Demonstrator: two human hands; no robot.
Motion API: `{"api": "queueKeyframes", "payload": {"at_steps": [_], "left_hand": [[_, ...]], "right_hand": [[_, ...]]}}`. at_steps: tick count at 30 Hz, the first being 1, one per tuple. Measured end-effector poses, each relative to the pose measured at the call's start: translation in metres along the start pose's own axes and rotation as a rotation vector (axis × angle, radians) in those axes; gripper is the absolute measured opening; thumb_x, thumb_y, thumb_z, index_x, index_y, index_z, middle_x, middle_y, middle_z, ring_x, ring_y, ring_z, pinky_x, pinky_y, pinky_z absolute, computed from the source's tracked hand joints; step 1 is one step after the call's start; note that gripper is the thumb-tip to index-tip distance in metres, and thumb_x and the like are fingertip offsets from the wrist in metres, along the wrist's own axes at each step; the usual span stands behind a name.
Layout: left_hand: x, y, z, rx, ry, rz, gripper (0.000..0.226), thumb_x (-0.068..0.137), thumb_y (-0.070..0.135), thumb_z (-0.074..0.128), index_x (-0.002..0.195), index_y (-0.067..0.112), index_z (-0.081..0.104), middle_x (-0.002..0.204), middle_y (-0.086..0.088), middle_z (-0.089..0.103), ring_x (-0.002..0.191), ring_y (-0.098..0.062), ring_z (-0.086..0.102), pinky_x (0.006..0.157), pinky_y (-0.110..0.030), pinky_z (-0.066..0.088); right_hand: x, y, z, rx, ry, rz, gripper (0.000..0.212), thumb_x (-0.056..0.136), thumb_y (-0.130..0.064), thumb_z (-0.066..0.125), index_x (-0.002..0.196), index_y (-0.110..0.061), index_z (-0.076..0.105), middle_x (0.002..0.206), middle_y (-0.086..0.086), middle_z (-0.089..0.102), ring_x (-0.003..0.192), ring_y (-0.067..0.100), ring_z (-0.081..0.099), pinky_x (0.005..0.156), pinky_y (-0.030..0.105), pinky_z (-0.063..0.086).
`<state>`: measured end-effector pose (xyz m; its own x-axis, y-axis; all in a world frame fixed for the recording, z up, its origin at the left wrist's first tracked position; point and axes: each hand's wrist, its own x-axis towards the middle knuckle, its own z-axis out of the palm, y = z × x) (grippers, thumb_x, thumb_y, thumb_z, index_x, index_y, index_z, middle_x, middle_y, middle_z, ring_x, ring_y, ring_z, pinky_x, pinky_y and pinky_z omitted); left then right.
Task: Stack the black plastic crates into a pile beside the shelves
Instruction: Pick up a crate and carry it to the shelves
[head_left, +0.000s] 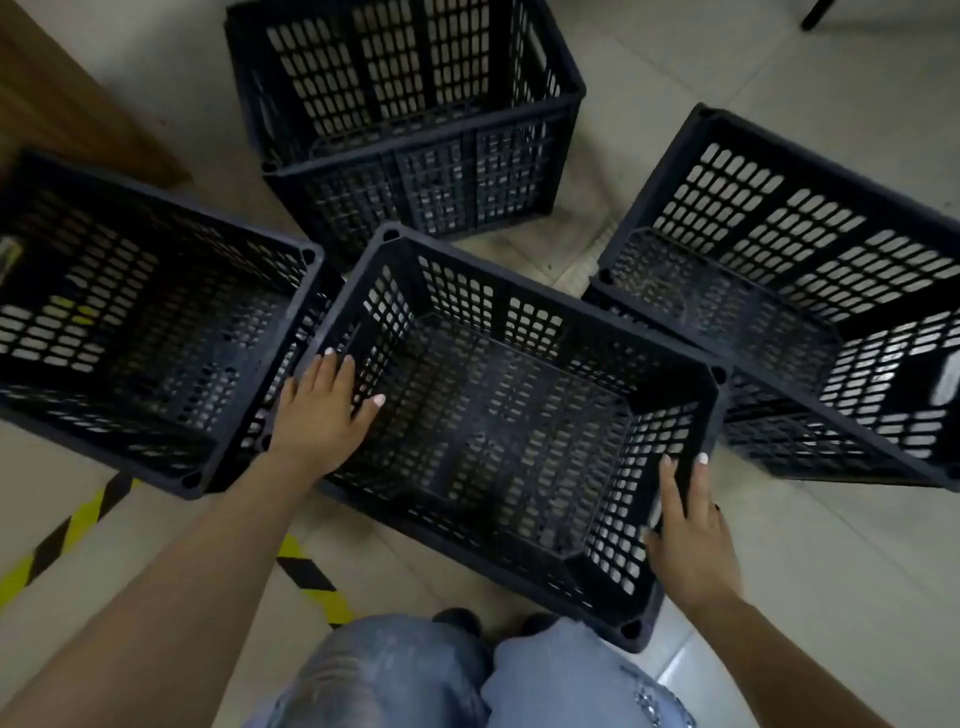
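Now the nearest crate (498, 431) sits on the tiled floor (779, 571) just ahead of the person's knees. The left hand (322, 410) lies on its left rim and the right hand (691, 535) on its right rim, fingers straight, gripping nothing. Three more crates ring it: left (140, 322), behind (410, 119), right (810, 291).

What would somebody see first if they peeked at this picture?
Four big black crates with holey sides sit on the pale floor. The middle crate is nearest, with the left hand on its left rim and the right hand on its right rim. The far crate looks like a stack already, and yellow-and-black tape stripes the floor by the person's knees.
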<state>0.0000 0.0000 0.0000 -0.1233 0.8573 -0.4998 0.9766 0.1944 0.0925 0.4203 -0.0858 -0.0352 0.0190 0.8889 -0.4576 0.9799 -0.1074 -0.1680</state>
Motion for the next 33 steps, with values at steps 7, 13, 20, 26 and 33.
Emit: {"api": "queueKeyframes", "payload": {"at_steps": [7,13,20,26,33], "left_hand": [[0.015,-0.016,0.017,0.025,0.078,-0.059,0.076,0.094,0.059,0.029,0.153,0.014,0.01,0.161,-0.014,0.0,0.148,-0.028,-0.003,0.119,-0.047,0.007],[0.028,-0.007,0.011,-0.044,-0.076,-0.095,0.087,0.087,0.066,0.039,0.153,0.028,-0.003,0.16,-0.008,-0.017,0.145,-0.038,0.007,0.11,-0.053,0.027],[0.037,-0.001,0.013,-0.031,-0.052,-0.121,0.105,0.071,0.082,0.043,0.15,0.039,-0.011,0.16,-0.001,-0.016,0.132,-0.052,0.027,0.096,-0.055,0.042],[-0.001,0.004,-0.005,0.018,-0.071,-0.106,0.105,0.07,0.084,0.039,0.151,0.036,-0.006,0.161,0.001,-0.011,0.129,-0.051,0.035,0.091,-0.052,0.047],[-0.087,0.004,-0.056,-0.008,-0.153,-0.172,0.11,0.062,0.091,0.029,0.151,0.036,-0.009,0.161,0.002,-0.009,0.132,-0.044,0.037,0.1,-0.047,0.042]], "right_hand": [[-0.004,0.005,0.012,0.063,0.133,-0.02,0.108,0.074,0.007,0.063,0.151,-0.028,-0.003,0.157,0.019,-0.008,0.132,0.047,0.035,0.098,0.051,0.045],[0.004,-0.004,0.003,0.146,0.058,0.2,0.099,0.077,0.001,0.061,0.153,-0.021,0.001,0.157,0.017,-0.019,0.139,0.044,0.022,0.106,0.05,0.037],[0.022,-0.013,-0.011,0.124,0.019,0.324,0.1,0.081,0.008,0.051,0.15,-0.036,-0.006,0.153,0.015,-0.032,0.112,0.042,0.053,0.074,0.04,0.051],[0.001,0.001,-0.043,0.071,0.016,0.257,0.095,0.079,0.004,0.055,0.15,-0.038,0.008,0.159,0.014,-0.01,0.11,0.04,0.052,0.075,0.04,0.051],[-0.054,-0.005,-0.126,0.0,0.004,0.191,0.079,0.085,-0.012,0.059,0.149,-0.036,0.019,0.16,0.012,-0.001,0.114,0.036,0.051,0.079,0.04,0.052]]}}
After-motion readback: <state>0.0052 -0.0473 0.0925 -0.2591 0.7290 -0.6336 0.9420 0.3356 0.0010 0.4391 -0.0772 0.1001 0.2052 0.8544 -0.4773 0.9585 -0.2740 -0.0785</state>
